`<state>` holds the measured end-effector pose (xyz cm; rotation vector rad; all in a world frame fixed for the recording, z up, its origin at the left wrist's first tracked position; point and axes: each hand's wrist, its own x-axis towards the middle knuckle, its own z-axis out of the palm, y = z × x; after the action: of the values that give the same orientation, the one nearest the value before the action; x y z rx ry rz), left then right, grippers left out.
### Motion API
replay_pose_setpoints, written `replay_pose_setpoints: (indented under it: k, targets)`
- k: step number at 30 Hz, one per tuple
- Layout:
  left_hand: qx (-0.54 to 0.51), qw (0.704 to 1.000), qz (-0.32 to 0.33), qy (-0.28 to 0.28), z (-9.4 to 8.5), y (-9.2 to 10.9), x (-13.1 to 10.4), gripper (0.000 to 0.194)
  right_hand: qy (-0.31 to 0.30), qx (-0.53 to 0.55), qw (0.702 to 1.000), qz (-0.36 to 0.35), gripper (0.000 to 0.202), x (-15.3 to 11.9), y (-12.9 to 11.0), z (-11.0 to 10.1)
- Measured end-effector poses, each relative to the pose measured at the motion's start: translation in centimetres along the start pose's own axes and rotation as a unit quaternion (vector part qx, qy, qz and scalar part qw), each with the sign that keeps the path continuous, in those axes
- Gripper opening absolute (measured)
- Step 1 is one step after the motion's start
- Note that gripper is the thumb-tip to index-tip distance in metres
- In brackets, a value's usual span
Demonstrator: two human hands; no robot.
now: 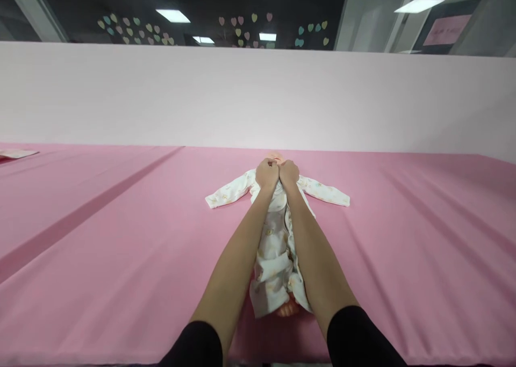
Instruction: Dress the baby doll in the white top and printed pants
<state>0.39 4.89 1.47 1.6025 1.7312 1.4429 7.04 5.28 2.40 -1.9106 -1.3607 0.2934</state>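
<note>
A baby doll (287,307) lies on its back, dressed in a white printed baby romper (273,238). Its sleeves spread out to both sides, and a foot shows at the near end of the legs. At the neckline my left hand (266,173) is closed, fingers pinched on the romper's collar. Right beside it, knuckles almost touching, my right hand (289,173) is also closed at the collar. Both hands cover the neck area and most of the doll's head (276,156), of which only the top shows. What exactly the fingertips pinch is hidden.
The doll rests on a pink padded table cover (133,238) with creases running along it. A white wall (242,95) rises behind its far edge. Printed cloth or paper (16,153) lies at the far left. Dark glass with heart stickers is above the wall.
</note>
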Motion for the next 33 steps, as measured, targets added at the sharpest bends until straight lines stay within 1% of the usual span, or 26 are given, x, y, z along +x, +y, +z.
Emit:
replay_pose_setpoints:
  k: [3,6,10,15,20,22,25,30,33]
  targets:
    - [0.099,0.994,-0.017,-0.037,0.4,0.2,0.7,0.026,0.019,0.038,0.999,0.016,0.024,0.1,0.7,0.1]
    - [0.144,0.988,-0.007,-0.063,0.4,0.2,1.0,0.030,0.033,0.072,0.997,-0.007,0.020,0.0,1.1,0.3]
    - [0.141,0.987,0.001,-0.076,0.3,-0.5,0.9,0.032,0.033,0.074,0.996,-0.037,0.022,-0.3,1.0,0.7]
    - [0.122,0.989,0.011,-0.079,0.0,-1.3,0.8,0.030,0.029,0.068,0.996,-0.052,0.025,-0.6,0.7,1.0]
    - [0.116,0.991,-0.010,-0.066,0.0,-1.4,0.7,0.028,0.008,0.095,0.994,-0.052,0.024,-0.5,0.6,0.8]
    - [0.128,0.990,-0.013,-0.066,0.1,-1.3,0.7,0.028,0.012,0.106,0.993,-0.046,0.022,-0.4,0.7,0.9]
    - [0.145,0.987,-0.015,-0.064,0.2,-1.2,0.8,0.031,0.029,0.117,0.991,-0.060,0.023,-0.2,1.0,1.3]
    - [0.159,0.985,0.014,-0.065,0.3,-1.6,0.8,0.029,0.047,0.172,0.979,-0.095,0.023,0.1,1.5,2.0]
    - [0.158,0.986,0.033,-0.051,0.2,-1.7,0.5,0.025,0.046,0.196,0.974,-0.104,0.020,0.1,1.6,2.2]
